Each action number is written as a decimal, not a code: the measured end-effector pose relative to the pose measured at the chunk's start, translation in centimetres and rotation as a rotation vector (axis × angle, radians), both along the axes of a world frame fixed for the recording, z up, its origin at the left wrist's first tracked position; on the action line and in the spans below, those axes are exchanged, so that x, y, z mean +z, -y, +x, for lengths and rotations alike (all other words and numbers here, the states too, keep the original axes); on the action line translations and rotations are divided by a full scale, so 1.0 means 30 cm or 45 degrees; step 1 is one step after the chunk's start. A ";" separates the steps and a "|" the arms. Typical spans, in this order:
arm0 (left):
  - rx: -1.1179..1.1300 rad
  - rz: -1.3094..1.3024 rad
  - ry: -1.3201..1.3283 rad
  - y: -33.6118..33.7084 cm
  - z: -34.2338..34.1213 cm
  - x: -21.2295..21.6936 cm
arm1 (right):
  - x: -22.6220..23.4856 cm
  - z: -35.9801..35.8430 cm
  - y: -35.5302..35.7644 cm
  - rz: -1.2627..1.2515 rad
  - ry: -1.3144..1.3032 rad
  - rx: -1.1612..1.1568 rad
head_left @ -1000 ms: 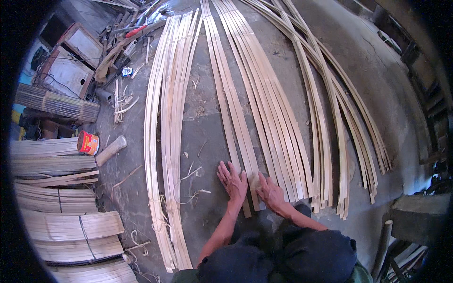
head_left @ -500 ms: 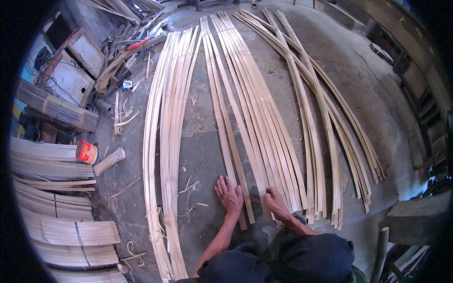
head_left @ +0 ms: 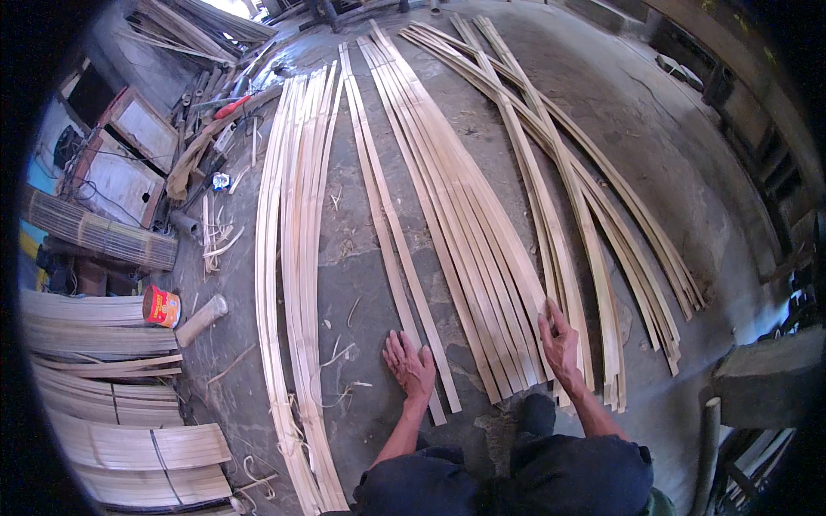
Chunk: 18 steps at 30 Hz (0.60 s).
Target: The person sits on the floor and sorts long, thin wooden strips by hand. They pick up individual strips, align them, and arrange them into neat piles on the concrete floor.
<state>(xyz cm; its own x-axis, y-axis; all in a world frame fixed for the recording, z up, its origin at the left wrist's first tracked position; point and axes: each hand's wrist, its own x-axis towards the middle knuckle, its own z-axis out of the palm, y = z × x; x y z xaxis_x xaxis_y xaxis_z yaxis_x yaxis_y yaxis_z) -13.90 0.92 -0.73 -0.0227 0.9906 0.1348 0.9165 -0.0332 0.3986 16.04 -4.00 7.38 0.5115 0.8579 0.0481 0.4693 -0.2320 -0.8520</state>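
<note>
Long, pale split-bamboo strips lie lengthwise on the floor in front of me. My left hand rests palm down with its fingers spread, on or beside the lower end of two narrow strips. To their right is a wide row of strips laid side by side, fanning out toward me. My right hand is at the near right edge of that row, thumb and fingers apart, their tips against the outermost strip. Whether it lightly grips that strip is hard to make out.
Crossed strips lie at the right, another bunch at the left. Tied bundles, a red tub and a short bamboo piece are farther left. A ledge stands at the lower right.
My right hand has moved from the row's left side to its right edge. A strip that lay apart now sits against the row. My left hand stays by the narrow strips.
</note>
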 end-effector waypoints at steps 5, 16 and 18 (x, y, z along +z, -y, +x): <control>-0.005 -0.004 0.003 0.000 0.001 0.012 | -0.012 0.070 -0.005 -0.115 -0.005 -0.008; -0.007 -0.010 -0.004 -0.001 0.012 -0.002 | -0.056 0.119 -0.004 -0.152 -0.075 -0.003; 0.010 -0.011 -0.016 0.005 -0.009 -0.001 | -0.009 0.100 -0.023 -0.372 -0.004 0.034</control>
<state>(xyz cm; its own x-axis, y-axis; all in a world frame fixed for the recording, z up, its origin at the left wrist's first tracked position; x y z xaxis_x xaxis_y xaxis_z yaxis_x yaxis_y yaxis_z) -14.18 0.78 -0.75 -0.0291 0.9916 0.1262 0.9217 -0.0222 0.3872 19.05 -3.32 7.11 0.4881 0.8485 -0.2046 0.4758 -0.4552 -0.7526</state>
